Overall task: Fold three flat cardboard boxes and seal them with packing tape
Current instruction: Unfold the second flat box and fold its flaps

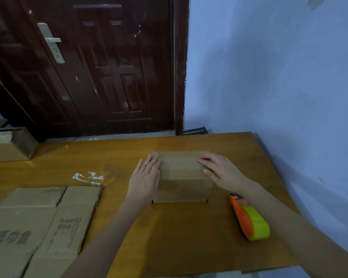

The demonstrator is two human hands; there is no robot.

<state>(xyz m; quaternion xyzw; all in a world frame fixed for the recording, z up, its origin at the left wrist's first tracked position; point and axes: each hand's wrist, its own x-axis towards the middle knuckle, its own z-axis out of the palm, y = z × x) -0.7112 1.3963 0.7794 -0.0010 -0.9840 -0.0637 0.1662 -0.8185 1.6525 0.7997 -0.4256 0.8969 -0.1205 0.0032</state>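
A small folded cardboard box stands on the wooden table, a band of tape running across its top. My left hand lies flat with straight fingers against the box's left side and top edge. My right hand presses flat on the box's top right corner. An orange and green tape dispenser lies on the table to the right of the box, close to my right forearm. A flat printed cardboard box lies at the near left of the table.
Another cardboard box sits at the table's far left edge. White tape scraps stick to the tabletop left of the box. A dark door stands behind the table, and a blue wall runs along its right side.
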